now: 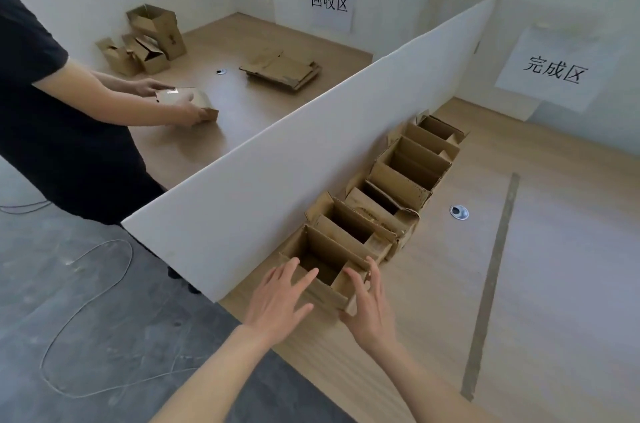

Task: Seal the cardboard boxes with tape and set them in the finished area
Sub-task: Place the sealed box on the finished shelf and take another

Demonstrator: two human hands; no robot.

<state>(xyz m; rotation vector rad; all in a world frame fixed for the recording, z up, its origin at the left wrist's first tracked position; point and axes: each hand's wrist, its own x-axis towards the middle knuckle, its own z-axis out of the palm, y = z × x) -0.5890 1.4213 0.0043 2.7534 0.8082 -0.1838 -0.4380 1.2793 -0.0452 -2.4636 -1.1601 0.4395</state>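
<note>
— Both hands are spread, fingers straight. The left hand (277, 298) lies against the near-left side of the nearest box (329, 270) and the right hand (370, 308) against its near-right corner. Neither has curled round it; nothing is lifted.

— And where does that box sit?

— On the wooden table (554, 249), at the near end of a row of open boxes (398, 190) running along the white divider (311, 145). All have their flaps up and I see no tape on them.

— So which step is this?

— Fetching, I'd say: taking the next unsealed box from the row. Sealing has not begun on it.

— What does the next move need?

— Closing the fingers on opposite walls, drawing the box clear of its neighbour, then folding the flaps flat. No tape roll shows anywhere, so one must be found. The paper sign (557, 69) on the far wall probably marks the finished area.

— Anyone else?

— A person in a dark shirt (41, 111) handles a small box (190, 102) beyond the divider.
</note>
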